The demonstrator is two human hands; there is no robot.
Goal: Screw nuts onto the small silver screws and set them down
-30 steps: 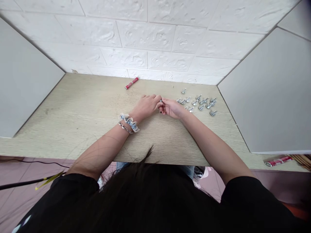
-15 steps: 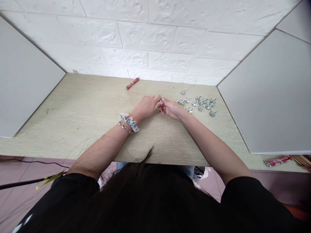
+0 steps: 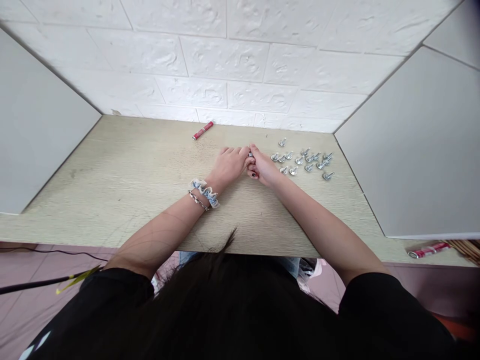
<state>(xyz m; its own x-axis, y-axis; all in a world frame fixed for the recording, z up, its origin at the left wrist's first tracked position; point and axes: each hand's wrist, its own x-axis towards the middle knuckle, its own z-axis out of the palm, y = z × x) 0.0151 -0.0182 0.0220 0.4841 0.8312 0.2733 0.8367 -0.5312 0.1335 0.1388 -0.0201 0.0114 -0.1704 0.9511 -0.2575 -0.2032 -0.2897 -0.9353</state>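
Observation:
My left hand [image 3: 230, 165] and my right hand [image 3: 264, 168] meet above the middle of the table, fingertips together. Between them a bit of shiny metal shows, apparently a bolt [image 3: 250, 155] like those on the table; most of it is hidden by the fingers. Both hands are closed on it, the right thumb lying along the top. Just right of my right hand, several silver bolts [image 3: 293, 171] with wide washer-like heads lie scattered, most with their shanks pointing up. One bolt [image 3: 282, 142] lies farther back from the group.
A red tube [image 3: 203, 130] lies near the white brick wall [image 3: 202, 60] at the back of the table [image 3: 123, 175]. Grey-white panels [image 3: 420, 150] flank the table on both sides. At the front right edge are another red tube [image 3: 429, 249] and some thin brown sticks [image 3: 465, 249].
My right fingers have curled in further, with the thumb now raised over the metal piece. My left wrist has shifted slightly right. The scattered bolts look unmoved.

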